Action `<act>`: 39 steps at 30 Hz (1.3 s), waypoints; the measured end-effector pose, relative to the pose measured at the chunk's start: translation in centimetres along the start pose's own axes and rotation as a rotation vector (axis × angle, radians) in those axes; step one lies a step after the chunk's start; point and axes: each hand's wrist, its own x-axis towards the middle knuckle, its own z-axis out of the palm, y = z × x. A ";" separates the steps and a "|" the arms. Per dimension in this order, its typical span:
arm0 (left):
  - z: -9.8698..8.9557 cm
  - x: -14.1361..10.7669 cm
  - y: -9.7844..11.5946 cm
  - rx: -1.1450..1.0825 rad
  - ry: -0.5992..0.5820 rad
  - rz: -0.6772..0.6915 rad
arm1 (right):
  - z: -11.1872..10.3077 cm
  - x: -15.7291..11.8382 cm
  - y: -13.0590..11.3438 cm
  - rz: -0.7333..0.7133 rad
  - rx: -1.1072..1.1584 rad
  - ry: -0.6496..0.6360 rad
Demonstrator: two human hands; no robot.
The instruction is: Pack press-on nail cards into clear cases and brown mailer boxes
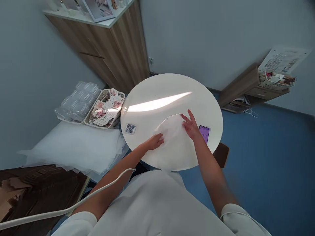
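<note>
A thin white sheet [172,129] lies at a slant over the near half of the round white table [201,98]. My left hand [155,141] pinches the sheet's left part between thumb and fingers. At the sheet's upper right corner is my right hand [191,127], with its thumb and a finger at the edge and the other fingers spread. Whether it grips the sheet is hard to tell. A phone with a purple screen [204,132] lies just right of my right forearm. Toward the table's left edge sits a small clear case [130,128] with dark pieces inside.
Left of the table stand a white basket of printed cards [105,109], a tray of clear plastic boxes [80,100] and a stack of translucent sheets [73,144]. A wooden cabinet [115,49] rises behind. A white cable [98,190] crosses over my left arm.
</note>
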 end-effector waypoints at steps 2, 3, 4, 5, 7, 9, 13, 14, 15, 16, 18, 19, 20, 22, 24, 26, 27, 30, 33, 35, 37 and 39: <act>0.1 0.8 -0.4 0.026 0.082 0.000 | -0.8 0.8 0.3 -0.045 -0.057 0.031; 0.2 1.2 -0.7 0.018 0.134 -0.027 | -1.2 1.1 0.9 -0.057 -0.079 0.049; 0.3 1.6 -0.9 -0.004 0.190 -0.072 | -1.6 1.5 1.8 -0.060 -0.094 0.068; 0.3 1.9 -1.2 -0.035 0.243 -0.131 | -1.9 1.7 2.8 -0.051 -0.102 0.103; 0.5 2.3 -1.5 -0.102 0.305 -0.238 | -2.4 2.0 5.1 0.004 -0.121 0.166; 0.7 2.4 -1.7 -0.140 0.290 -0.280 | -2.5 2.0 7.1 0.119 -0.095 0.224; 1.5 2.3 -1.1 -0.141 0.187 -0.247 | -2.0 2.1 8.5 0.318 0.028 0.163; 1.8 2.3 -0.9 -0.132 0.154 -0.232 | -1.8 2.5 8.2 0.337 0.040 0.130; 2.0 2.2 -0.6 -0.117 0.117 -0.210 | -1.6 2.9 7.8 0.349 0.042 0.093; 2.3 2.2 -0.3 -0.099 0.080 -0.183 | -1.5 3.5 7.2 0.355 0.040 0.049; 2.9 2.0 0.1 -0.072 0.027 -0.124 | -1.2 4.9 5.8 0.355 0.014 -0.042; 3.2 1.9 0.2 -0.072 0.020 -0.106 | -1.1 5.6 5.1 0.371 -0.003 -0.096; 3.4 1.7 0.2 -0.081 0.023 -0.101 | -1.0 6.3 4.4 0.386 -0.022 -0.142; 3.7 1.6 0.0 -0.101 0.052 -0.111 | -0.8 7.6 3.2 0.383 -0.073 -0.219; 3.6 1.7 -0.4 -0.102 0.072 -0.120 | -0.6 8.6 2.3 0.243 -0.116 -0.193; 3.2 2.1 -1.0 -0.109 0.107 -0.151 | -0.6 9.0 1.7 0.033 -0.133 -0.074; 2.9 2.4 -1.2 -0.135 0.138 -0.186 | -0.6 9.0 1.6 -0.051 -0.136 -0.001; 1.7 3.5 -2.0 -0.298 0.278 -0.306 | -1.2 7.9 2.2 -0.108 -0.160 0.150; 0.7 4.0 -2.8 -0.363 0.335 -0.367 | -1.8 6.0 3.7 0.004 -0.189 0.120; 0.3 4.1 -3.3 -0.242 0.339 -0.378 | -2.0 5.1 4.6 -0.005 -0.214 0.096; 0.1 4.1 -3.4 -0.043 0.368 -0.368 | -2.2 5.0 5.2 -0.045 -0.262 0.117; 0.1 4.1 -3.4 0.146 0.399 -0.349 | -2.3 5.5 5.7 -0.025 -0.374 0.186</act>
